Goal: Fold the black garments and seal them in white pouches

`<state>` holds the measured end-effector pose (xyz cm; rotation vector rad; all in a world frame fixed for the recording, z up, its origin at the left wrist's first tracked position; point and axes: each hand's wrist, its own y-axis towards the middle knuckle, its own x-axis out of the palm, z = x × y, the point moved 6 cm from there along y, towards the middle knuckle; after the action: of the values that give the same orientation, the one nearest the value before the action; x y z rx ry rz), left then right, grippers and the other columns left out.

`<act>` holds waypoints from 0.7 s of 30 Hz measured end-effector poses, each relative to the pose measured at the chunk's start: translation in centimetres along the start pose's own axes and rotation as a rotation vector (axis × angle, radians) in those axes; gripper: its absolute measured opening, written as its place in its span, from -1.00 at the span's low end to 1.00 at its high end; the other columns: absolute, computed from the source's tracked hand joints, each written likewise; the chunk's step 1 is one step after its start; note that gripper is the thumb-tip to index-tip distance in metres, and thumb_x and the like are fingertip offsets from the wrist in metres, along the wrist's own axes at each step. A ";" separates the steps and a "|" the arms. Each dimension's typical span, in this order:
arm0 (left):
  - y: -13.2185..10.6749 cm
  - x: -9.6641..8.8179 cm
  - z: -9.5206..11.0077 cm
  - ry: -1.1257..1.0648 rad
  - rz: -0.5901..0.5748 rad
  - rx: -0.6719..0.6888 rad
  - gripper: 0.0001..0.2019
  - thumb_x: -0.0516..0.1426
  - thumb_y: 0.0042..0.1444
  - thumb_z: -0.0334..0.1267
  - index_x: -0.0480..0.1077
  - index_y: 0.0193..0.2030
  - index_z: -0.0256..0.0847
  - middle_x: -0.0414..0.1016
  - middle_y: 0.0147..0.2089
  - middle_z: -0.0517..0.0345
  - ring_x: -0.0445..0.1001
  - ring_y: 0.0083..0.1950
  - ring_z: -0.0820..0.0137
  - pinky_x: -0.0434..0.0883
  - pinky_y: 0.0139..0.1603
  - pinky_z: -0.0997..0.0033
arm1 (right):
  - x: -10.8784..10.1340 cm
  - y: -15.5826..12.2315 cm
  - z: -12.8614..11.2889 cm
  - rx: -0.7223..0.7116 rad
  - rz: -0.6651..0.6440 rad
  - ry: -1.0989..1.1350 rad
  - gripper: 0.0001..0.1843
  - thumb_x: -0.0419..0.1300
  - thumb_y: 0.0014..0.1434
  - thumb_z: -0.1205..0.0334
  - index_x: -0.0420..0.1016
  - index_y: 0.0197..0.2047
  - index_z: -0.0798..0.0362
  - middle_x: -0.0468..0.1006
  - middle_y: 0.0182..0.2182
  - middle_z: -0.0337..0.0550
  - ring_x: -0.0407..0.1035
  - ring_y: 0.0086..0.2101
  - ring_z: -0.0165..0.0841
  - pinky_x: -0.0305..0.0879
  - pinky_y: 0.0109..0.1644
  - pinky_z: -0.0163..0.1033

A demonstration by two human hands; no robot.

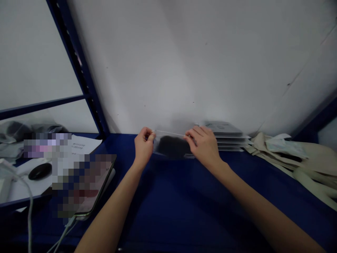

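Left hand [143, 147]: thumb and fingers pinched narrow on one top corner of the clear plastic bag [171, 147]
Right hand [202, 147]: fingers pinched on the bag's opposite top corner
Bag: upright between both hands, over the blue metal shelf [168, 196], dark soft item [172, 147] inside
Right of bag: stacked grey packets [228, 135] just beside, crumpled beige cloth bags [286, 154] farther
Left of bag: pixelated smartphone [84, 186] near, black computer mouse [39, 171] farther

Wht wall [184, 63], blue mtl shelf frame [79, 70].
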<state>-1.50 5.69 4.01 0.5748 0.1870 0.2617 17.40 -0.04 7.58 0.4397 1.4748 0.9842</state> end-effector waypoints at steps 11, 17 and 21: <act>0.7 -1.6 -3.0 0.057 0.109 -0.098 -0.88 0.04 0.01 -0.36 0.19 -0.51 -0.18 0.16 -0.62 0.37 0.19 -0.59 0.54 0.14 -0.51 0.55 | 0.3 -0.6 4.7 0.164 0.004 0.151 -0.84 0.04 0.19 0.24 0.35 -0.42 0.03 0.43 -0.40 -0.15 0.32 -0.38 -0.31 0.16 -0.30 -0.22; 0.3 -1.0 -3.8 0.073 0.081 -0.104 -0.91 0.02 0.09 -0.30 0.21 -0.43 -0.17 0.27 -0.60 0.35 0.36 -0.55 0.50 0.27 -0.41 0.51 | 2.1 -1.2 5.5 0.303 -0.121 0.405 -0.90 0.04 0.17 0.19 0.29 -0.35 0.01 0.46 -0.51 -0.21 0.31 -0.55 -0.37 0.19 -0.38 -0.23; 0.1 -1.0 -3.7 0.070 0.109 -0.070 -0.95 -0.01 0.12 -0.33 0.24 -0.34 -0.17 0.36 -0.44 0.28 0.42 -0.44 0.49 0.32 -0.32 0.48 | 3.3 -1.6 5.2 0.339 -0.199 0.584 -0.94 0.03 0.16 0.21 0.24 -0.33 0.00 0.49 -0.52 -0.20 0.37 -0.56 -0.35 0.26 -0.38 -0.22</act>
<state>-3.38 7.40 1.08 0.5079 0.2133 0.3925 22.12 3.18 4.91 0.2427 2.1846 0.7312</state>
